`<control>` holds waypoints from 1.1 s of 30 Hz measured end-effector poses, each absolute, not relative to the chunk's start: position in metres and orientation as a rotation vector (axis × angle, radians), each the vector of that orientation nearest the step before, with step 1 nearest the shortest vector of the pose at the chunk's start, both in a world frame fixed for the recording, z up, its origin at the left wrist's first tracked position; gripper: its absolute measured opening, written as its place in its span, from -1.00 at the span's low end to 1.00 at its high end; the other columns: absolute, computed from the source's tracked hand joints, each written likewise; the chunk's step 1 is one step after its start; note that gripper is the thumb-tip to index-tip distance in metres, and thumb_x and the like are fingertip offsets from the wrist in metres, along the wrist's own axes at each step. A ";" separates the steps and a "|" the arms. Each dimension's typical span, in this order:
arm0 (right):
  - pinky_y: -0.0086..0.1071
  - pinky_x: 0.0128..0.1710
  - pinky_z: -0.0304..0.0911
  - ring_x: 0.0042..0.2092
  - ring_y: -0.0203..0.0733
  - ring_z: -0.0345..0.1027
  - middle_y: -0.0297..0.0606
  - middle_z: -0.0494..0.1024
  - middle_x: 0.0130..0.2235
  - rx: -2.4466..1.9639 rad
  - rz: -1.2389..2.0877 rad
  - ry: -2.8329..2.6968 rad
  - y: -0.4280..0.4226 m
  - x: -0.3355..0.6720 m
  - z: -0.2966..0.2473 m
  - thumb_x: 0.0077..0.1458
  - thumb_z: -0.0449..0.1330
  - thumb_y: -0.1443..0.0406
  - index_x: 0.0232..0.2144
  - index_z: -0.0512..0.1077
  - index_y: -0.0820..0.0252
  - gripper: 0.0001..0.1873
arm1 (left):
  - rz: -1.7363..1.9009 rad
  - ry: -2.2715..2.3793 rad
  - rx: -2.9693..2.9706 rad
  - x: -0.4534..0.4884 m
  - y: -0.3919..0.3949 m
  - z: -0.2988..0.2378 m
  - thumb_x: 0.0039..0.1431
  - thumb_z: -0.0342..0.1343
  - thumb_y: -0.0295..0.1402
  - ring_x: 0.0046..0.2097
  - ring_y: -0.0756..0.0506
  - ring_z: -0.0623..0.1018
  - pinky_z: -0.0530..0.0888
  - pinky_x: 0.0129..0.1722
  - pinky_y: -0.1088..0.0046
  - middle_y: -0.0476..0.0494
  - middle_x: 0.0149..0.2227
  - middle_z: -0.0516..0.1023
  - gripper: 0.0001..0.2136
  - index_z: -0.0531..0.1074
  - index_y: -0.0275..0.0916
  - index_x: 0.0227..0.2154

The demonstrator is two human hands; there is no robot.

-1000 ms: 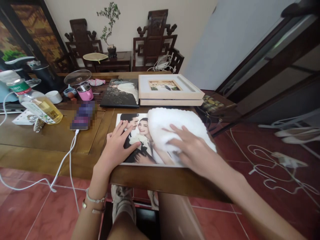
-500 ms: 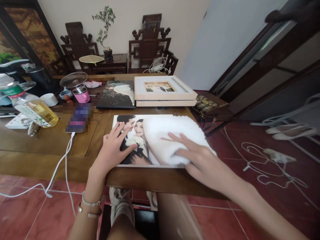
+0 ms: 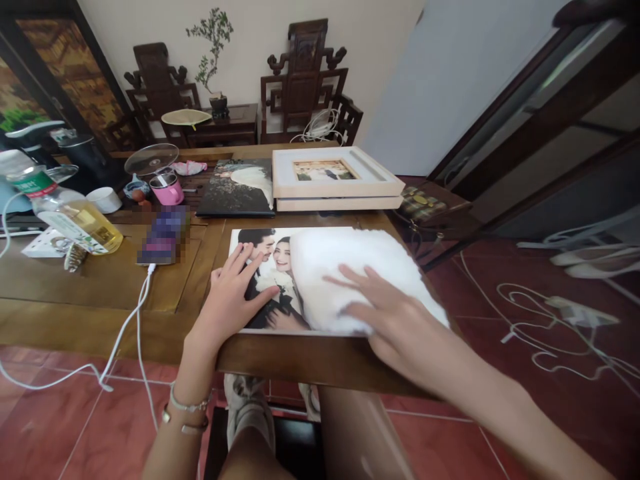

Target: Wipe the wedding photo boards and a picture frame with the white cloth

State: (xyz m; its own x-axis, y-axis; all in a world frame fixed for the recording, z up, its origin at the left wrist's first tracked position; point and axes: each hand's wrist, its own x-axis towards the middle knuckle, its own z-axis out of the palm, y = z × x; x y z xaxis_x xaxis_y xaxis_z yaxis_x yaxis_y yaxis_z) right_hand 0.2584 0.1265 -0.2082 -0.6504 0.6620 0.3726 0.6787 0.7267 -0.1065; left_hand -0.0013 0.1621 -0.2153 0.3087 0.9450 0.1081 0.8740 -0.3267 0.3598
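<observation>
A large glossy wedding photo print point(image 3: 267, 280) lies flat at the near edge of the wooden table point(image 3: 100, 287). My left hand point(image 3: 229, 299) rests on its left side, fingers spread flat, pinning it down. My right hand point(image 3: 387, 313) presses flat on a fluffy white cloth point(image 3: 345, 267) that covers the right half of the print. Neither hand grips anything.
Behind the print sit a dark photo album point(image 3: 240, 188) and a stack of light wooden frames point(image 3: 333, 180). To the left are a pink mug point(image 3: 167, 189), a bottle of yellow liquid point(image 3: 65, 212), a white cable point(image 3: 127, 327) and a small fan point(image 3: 150, 159). Carved chairs stand at the back.
My right hand has slid the white cloth a little toward the right and near edge of the print. My left hand has stayed in place.
</observation>
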 end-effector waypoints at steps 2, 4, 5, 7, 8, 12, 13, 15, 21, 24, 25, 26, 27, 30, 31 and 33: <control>0.19 0.19 0.09 0.29 0.11 0.00 -0.09 0.38 0.17 -0.962 -0.059 -2.547 0.093 0.256 -0.209 -0.18 -0.09 0.63 -0.43 0.45 0.18 -0.57 | 0.438 1.663 2.350 -0.004 0.159 -0.213 0.26 -0.03 -0.04 0.37 -0.27 -0.02 0.15 0.17 -0.09 -0.26 0.37 -0.01 -0.42 0.06 -0.09 0.28; 0.20 0.17 0.10 0.30 0.13 -0.04 -0.10 0.36 0.19 -0.900 -0.069 -2.560 0.068 0.254 -0.208 -0.12 -0.08 0.61 -0.51 0.42 0.16 -0.63 | 0.426 1.661 2.359 -0.008 0.156 -0.211 0.29 -0.07 -0.07 0.38 -0.26 -0.03 0.16 0.18 -0.06 -0.27 0.37 -0.02 -0.44 0.04 -0.12 0.29; 0.19 0.17 0.11 0.30 0.13 -0.05 -0.12 0.35 0.19 -0.883 -0.066 -2.583 0.060 0.254 -0.207 -0.10 -0.07 0.60 -0.53 0.41 0.15 -0.65 | 0.421 1.661 2.359 -0.009 0.154 -0.210 0.31 -0.10 -0.09 0.38 -0.25 -0.03 0.16 0.18 -0.05 -0.28 0.37 -0.02 -0.45 0.03 -0.14 0.29; 0.15 0.17 0.14 0.29 0.10 -0.01 -0.15 0.36 0.19 -0.836 -0.040 -2.621 0.057 0.254 -0.203 -0.09 -0.06 0.60 -0.54 0.40 0.14 -0.66 | 0.422 1.662 2.348 -0.012 0.152 -0.209 0.34 -0.14 -0.16 0.38 -0.22 -0.02 0.16 0.20 0.00 -0.29 0.36 -0.01 -0.49 0.01 -0.19 0.29; 0.13 0.17 0.15 0.28 0.08 0.01 -0.16 0.38 0.18 -0.822 -0.017 -2.627 0.061 0.254 -0.201 -0.10 -0.06 0.61 -0.54 0.40 0.14 -0.65 | 0.430 1.662 2.340 -0.014 0.151 -0.210 0.35 -0.15 -0.18 0.38 -0.20 -0.02 0.15 0.21 0.01 -0.29 0.36 -0.01 -0.50 0.01 -0.21 0.29; 0.09 0.19 0.14 0.26 0.01 0.09 -0.13 0.40 0.16 -0.887 0.054 -2.592 0.110 0.259 -0.198 -0.21 -0.07 0.63 -0.41 0.46 0.15 -0.55 | 0.462 1.642 2.336 -0.015 0.153 -0.214 0.34 -0.14 -0.21 0.38 -0.18 -0.02 0.13 0.22 0.05 -0.31 0.36 0.00 -0.49 0.01 -0.26 0.28; 0.08 0.19 0.14 0.25 0.02 0.11 -0.10 0.41 0.15 -0.937 0.044 -2.587 0.127 0.260 -0.198 -0.23 -0.07 0.63 -0.35 0.47 0.15 -0.52 | 0.464 1.636 2.341 -0.014 0.154 -0.215 0.34 -0.13 -0.21 0.38 -0.18 -0.03 0.13 0.22 0.04 -0.31 0.36 0.00 -0.49 0.01 -0.26 0.28; 0.06 0.17 0.17 0.22 0.04 0.16 -0.06 0.46 0.10 -1.037 -0.002 -2.580 0.161 0.262 -0.200 -0.23 -0.05 0.62 -0.25 0.47 0.17 -0.47 | 0.465 1.629 2.350 -0.012 0.157 -0.217 0.34 -0.13 -0.22 0.38 -0.18 -0.02 0.14 0.21 0.03 -0.31 0.36 0.01 -0.49 0.02 -0.26 0.28; 0.03 0.06 0.30 0.19 0.11 0.23 0.01 0.54 -0.02 -1.237 -0.063 -2.542 0.219 0.254 -0.203 -0.11 -0.04 0.59 -0.15 0.46 0.24 -0.50 | 0.545 1.654 2.276 -0.009 0.162 -0.223 0.34 -0.16 -0.25 0.37 -0.21 0.01 0.13 0.23 0.03 -0.38 0.36 -0.02 -0.50 0.02 -0.30 0.28; 0.06 0.07 0.28 0.19 0.10 0.23 -0.05 0.54 0.00 -1.248 -0.086 -2.532 0.209 0.251 -0.203 -0.14 -0.04 0.60 -0.17 0.46 0.18 -0.48 | 0.608 1.676 2.216 -0.011 0.164 -0.226 0.34 -0.23 -0.33 0.36 -0.20 0.04 0.11 0.25 0.05 -0.37 0.35 0.02 -0.53 0.03 -0.34 0.27; 0.07 0.08 0.27 0.19 0.10 0.22 -0.06 0.52 0.03 -1.229 -0.092 -2.531 0.200 0.251 -0.204 -0.15 -0.04 0.60 -0.19 0.46 0.17 -0.49 | 0.632 1.679 2.212 -0.012 0.165 -0.227 0.34 -0.26 -0.35 0.36 -0.20 0.05 0.12 0.26 0.05 -0.36 0.34 0.04 -0.54 0.05 -0.34 0.27; 0.08 0.10 0.26 0.20 0.10 0.21 -0.06 0.49 0.07 -1.193 -0.089 -2.533 0.189 0.252 -0.204 -0.16 -0.04 0.60 -0.22 0.47 0.17 -0.50 | 0.652 1.680 2.213 -0.012 0.165 -0.227 0.34 -0.27 -0.37 0.36 -0.19 0.07 0.12 0.26 0.06 -0.35 0.34 0.06 -0.54 0.07 -0.34 0.26; 0.08 0.12 0.23 0.21 0.10 0.20 -0.07 0.46 0.10 -1.146 -0.076 -2.538 0.176 0.254 -0.205 -0.18 -0.04 0.60 -0.25 0.47 0.17 -0.51 | 0.666 1.678 2.213 -0.013 0.166 -0.228 0.34 -0.29 -0.39 0.35 -0.19 0.08 0.12 0.27 0.07 -0.35 0.34 0.07 -0.55 0.09 -0.34 0.25; 0.10 0.19 0.14 0.25 0.05 0.11 -0.14 0.40 0.16 -0.993 -0.006 -2.543 0.132 0.260 -0.207 -0.21 -0.06 0.62 -0.36 0.46 0.15 -0.54 | 0.695 1.664 2.199 -0.015 0.167 -0.227 0.33 -0.30 -0.41 0.35 -0.15 0.10 0.12 0.29 0.14 -0.35 0.32 0.10 -0.55 0.13 -0.38 0.23; 0.10 0.21 0.11 0.26 0.04 0.08 -0.16 0.40 0.17 -0.950 0.013 -2.540 0.118 0.263 -0.208 -0.20 -0.07 0.63 -0.41 0.45 0.15 -0.57 | 0.706 1.656 2.197 -0.015 0.168 -0.227 0.33 -0.29 -0.41 0.35 -0.14 0.10 0.12 0.29 0.17 -0.35 0.32 0.11 -0.55 0.15 -0.39 0.23; 0.11 0.22 0.09 0.27 0.03 0.06 -0.16 0.39 0.17 -0.872 0.039 -2.551 0.093 0.269 -0.207 -0.12 -0.05 0.63 -0.51 0.40 0.14 -0.63 | 0.729 1.651 2.199 -0.015 0.168 -0.227 0.33 -0.28 -0.41 0.34 -0.14 0.12 0.12 0.30 0.19 -0.35 0.32 0.13 -0.56 0.17 -0.40 0.21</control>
State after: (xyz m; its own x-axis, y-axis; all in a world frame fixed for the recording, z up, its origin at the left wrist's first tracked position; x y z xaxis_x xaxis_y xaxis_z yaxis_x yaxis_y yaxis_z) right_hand 0.2688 0.0930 -0.2067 -0.7036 0.5884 0.3985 0.5761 0.8006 -0.1650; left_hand -0.0150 0.1676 -0.2268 0.2125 0.9526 0.2175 0.8028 -0.2971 0.5170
